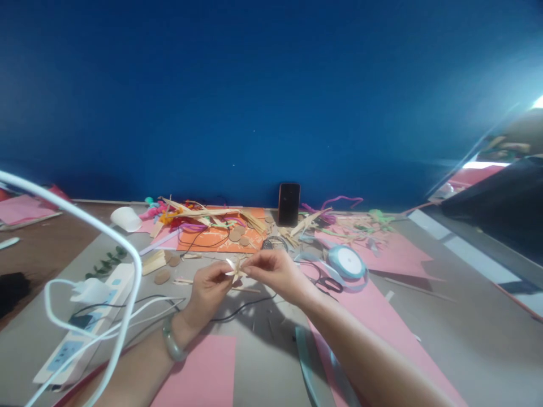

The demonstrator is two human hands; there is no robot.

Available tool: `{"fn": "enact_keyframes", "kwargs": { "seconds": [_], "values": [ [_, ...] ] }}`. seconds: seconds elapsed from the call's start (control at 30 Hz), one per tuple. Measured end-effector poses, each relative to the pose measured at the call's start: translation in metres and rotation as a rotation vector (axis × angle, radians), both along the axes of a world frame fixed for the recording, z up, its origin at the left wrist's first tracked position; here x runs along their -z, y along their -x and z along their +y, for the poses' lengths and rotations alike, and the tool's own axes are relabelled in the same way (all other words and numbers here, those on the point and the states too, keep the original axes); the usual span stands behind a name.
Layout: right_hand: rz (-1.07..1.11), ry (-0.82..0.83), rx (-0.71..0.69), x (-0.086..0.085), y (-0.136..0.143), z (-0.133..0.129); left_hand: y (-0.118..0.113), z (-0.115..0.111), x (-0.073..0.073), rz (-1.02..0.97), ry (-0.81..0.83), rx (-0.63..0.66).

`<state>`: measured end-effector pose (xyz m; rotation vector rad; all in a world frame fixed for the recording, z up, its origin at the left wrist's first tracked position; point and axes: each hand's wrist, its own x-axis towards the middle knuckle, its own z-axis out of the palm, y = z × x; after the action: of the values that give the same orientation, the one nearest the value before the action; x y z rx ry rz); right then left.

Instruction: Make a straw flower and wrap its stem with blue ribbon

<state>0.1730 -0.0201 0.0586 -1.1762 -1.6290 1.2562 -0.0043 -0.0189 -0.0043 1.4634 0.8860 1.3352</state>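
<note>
Fingers first: your left hand (211, 287) has thumb and fingertips pressed together on the left side of the pale petalled piece (236, 272); your right hand (278, 274) pinches at its right side, thumb and forefinger closed. The piece sits between the two hands, over the bench (265, 376), petals splayed like a small star. Whether the right fingertips grip one petal or the middle, cannot tell; they cover it.

For a good hold, the left pinch probably works best as the steady one, close to the centre, with the right doing the fine shaping. Light pressure from both: the petals look thin and likely crease or tear if squeezed or pulled hard. Small moves at each petal's base should be safer than tugging at tips. Both wrists level, so the piece does not twist between your hands.

Around you: black cord (245, 309) runs beneath the hands, could snag a low wrist. Scissors (330, 284) lie to the right, just beside the ribbon spool (347, 261); loose ribbon near there could catch your right forearm. Round discs (162, 276) lie left of your left hand. Orange sheet (203, 239) with scraps on it lies beyond; a small piece dropped there would be hard to spot.
</note>
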Motion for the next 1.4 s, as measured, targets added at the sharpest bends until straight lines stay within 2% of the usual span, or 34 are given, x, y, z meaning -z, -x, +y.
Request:
{"fn": "enact_keyframes", "kwargs": {
  "seconds": [0.17,0.4,0.6,0.97,1.17,1.4],
  "values": [
    [-0.112,-0.069,0.055,-0.002,0.002,-0.002,0.003,0.0,0.005,0.095,-0.072,-0.01],
    [-0.151,-0.118,0.128,-0.006,0.005,-0.007,0.008,0.002,0.012,0.232,-0.212,-0.021],
    [-0.133,-0.11,0.121,-0.009,0.01,-0.011,0.006,0.0,0.015,0.183,-0.119,-0.013],
    [-0.147,-0.107,0.07,-0.009,0.008,-0.01,0.007,0.001,0.017,0.116,-0.067,-0.024],
    [-0.117,-0.129,0.061,-0.007,0.01,-0.011,0.007,0.001,0.011,0.084,-0.016,-0.016],
    [-0.119,-0.193,0.118,0.0,0.016,-0.013,0.004,0.001,0.008,0.056,0.011,-0.035]
  ]
}}
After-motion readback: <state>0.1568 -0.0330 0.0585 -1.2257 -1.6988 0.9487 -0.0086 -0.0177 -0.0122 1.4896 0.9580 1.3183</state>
